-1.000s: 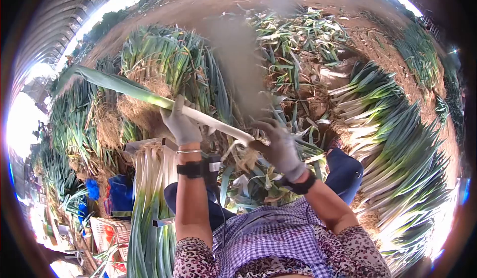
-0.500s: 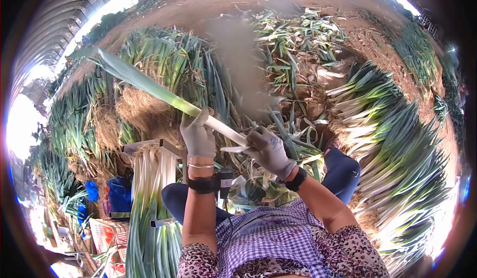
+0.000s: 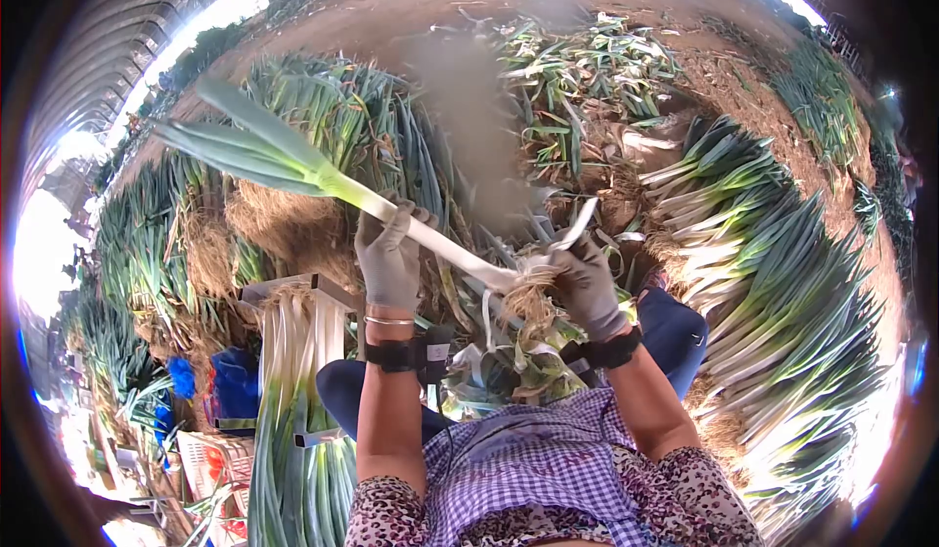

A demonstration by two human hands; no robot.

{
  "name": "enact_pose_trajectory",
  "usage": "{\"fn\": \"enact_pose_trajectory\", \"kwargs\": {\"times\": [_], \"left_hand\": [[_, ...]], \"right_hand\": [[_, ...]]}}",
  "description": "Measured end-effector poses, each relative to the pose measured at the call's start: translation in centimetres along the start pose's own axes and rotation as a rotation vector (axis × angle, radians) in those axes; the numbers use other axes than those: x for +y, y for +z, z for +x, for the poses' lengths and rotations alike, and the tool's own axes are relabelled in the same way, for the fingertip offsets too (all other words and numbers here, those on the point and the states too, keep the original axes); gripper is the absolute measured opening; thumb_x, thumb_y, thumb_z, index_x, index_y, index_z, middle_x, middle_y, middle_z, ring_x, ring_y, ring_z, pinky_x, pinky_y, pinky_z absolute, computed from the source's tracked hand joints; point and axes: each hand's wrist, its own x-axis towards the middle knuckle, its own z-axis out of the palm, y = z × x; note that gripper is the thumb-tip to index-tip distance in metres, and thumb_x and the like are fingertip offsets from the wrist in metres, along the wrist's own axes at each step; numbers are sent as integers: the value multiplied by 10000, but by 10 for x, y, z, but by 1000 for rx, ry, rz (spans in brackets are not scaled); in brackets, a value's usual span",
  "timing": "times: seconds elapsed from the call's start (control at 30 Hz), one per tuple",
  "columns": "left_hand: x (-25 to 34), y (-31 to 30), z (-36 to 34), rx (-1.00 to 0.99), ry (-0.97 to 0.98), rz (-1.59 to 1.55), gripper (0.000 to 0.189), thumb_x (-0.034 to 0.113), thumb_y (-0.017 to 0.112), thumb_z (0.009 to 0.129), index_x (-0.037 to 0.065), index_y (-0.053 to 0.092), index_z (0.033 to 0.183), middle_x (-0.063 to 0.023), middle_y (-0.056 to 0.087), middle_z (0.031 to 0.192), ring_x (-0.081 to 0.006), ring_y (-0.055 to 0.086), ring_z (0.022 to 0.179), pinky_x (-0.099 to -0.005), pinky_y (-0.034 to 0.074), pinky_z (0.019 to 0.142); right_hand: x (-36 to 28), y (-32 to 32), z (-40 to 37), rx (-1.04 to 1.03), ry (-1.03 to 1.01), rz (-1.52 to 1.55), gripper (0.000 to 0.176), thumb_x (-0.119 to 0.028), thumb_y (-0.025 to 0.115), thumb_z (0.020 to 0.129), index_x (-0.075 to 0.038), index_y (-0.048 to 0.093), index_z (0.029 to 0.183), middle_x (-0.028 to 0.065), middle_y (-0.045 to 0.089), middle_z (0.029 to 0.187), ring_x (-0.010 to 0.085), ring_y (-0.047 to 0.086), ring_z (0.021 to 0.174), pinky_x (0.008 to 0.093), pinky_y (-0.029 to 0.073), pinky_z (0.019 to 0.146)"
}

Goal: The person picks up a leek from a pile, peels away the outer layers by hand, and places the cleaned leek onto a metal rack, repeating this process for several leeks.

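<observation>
The left hand (image 3: 389,259) wraps the shank of a leek (image 3: 452,249), the right hand (image 3: 592,288) pinching a pale strip (image 3: 580,224) beside the roots (image 3: 529,303), long axis running from leaves (image 3: 279,161) at 10 o'clock to roots at 4, with trimmings (image 3: 497,369) at 6, racked leeks (image 3: 293,351) at 7, bundled leeks (image 3: 328,97) behind at 11 and rowed leeks (image 3: 758,293) at 3.

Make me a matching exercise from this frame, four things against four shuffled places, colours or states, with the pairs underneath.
Things
1. held leek
2. left hand
3. right hand
4. apron

Places, colours, states
A. gloved, beside the root end
B. purple and white checks
C. slanting, green leaves toward the picture's upper left
D. gloved, closed around the white shaft

Pairs: 1-C, 2-D, 3-A, 4-B
</observation>
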Motion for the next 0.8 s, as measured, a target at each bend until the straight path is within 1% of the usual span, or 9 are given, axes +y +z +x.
{"fn": "enact_pose_trajectory", "kwargs": {"times": [0.13, 0.17, 0.2, 0.27, 0.3, 0.4, 0.6, 0.63, 0.8], "left_hand": [[11, -7, 3, 114, 80, 92, 315, -41, 608, 873, 18, 490, 1159, -96, 566, 932, -248, 619, 825, -465, 532, 843], [12, -5, 4, 167, 99, 125, 296, -51, 609, 871, 19, 493, 1134, -98, 563, 915, -249, 623, 811, -462, 556, 818], [13, -3, 4, 194, 107, 147, 291, -47, 615, 871, 18, 493, 1126, -98, 564, 916, -247, 628, 813, -452, 566, 806], [11, 6, 1, 243, 119, 189, 281, -40, 628, 869, 15, 494, 1110, -100, 566, 919, -242, 638, 817, -431, 587, 783], [9, 11, 0, 263, 122, 218, 277, -35, 634, 868, 12, 495, 1102, -101, 567, 924, -241, 644, 823, -421, 594, 775], [7, 28, -2, 310, 118, 306, 269, -19, 652, 864, 1, 496, 1083, -102, 573, 937, -238, 659, 838, -393, 610, 751], [26, 23, -9, 195, 2, 291, 243, -8, 652, 863, -22, 503, 1053, -102, 584, 919, -236, 663, 830, -382, 609, 737], [31, 21, -12, 173, -19, 286, 233, -7, 651, 863, -23, 507, 1046, -102, 586, 916, -234, 661, 822, -380, 608, 740], [29, 22, -14, 187, -47, 303, 180, -15, 636, 866, -24, 529, 1010, -93, 582, 901, -224, 644, 782, -368, 600, 721]], "right_hand": [[-41, -38, 3, 27, -116, -75, 161, -99, 624, 935, -1, 597, 1059, 41, 656, 907, 140, 645, 796, 274, 530, 762], [-50, -39, 5, 196, -20, -440, 170, -90, 657, 908, 8, 606, 1038, 50, 657, 884, 155, 650, 785, 268, 526, 762], [-49, -37, 10, 153, -43, -822, 265, -101, 733, 839, -18, 619, 1064, 91, 660, 984, 200, 649, 900, 300, 510, 838], [-50, -1, 5, -11, -400, -1406, 393, -99, 791, 743, -73, 633, 1102, 123, 633, 1122, 245, 608, 1055, 354, 477, 928], [-45, 21, 4, -105, -449, -1364, 488, -135, 816, 676, -122, 641, 1132, 143, 595, 1195, 289, 558, 1147, 399, 442, 990], [-28, 63, 2, -199, -539, -1628, 482, -164, 812, 675, -124, 642, 1124, 124, 612, 1130, 313, 577, 1092, 430, 468, 943], [-14, 32, 23, -338, -459, -1425, 373, -158, 773, 739, -107, 633, 1081, 94, 619, 1044, 320, 613, 947, 425, 499, 821], [-18, 28, 23, -365, -306, -1306, 371, -166, 779, 749, -92, 627, 1080, 107, 614, 1023, 307, 621, 915, 392, 502, 798], [-27, 28, 20, -428, -140, -1262, 396, -195, 800, 737, -77, 623, 1070, 97, 596, 978, 266, 618, 894, 363, 489, 790]]}}
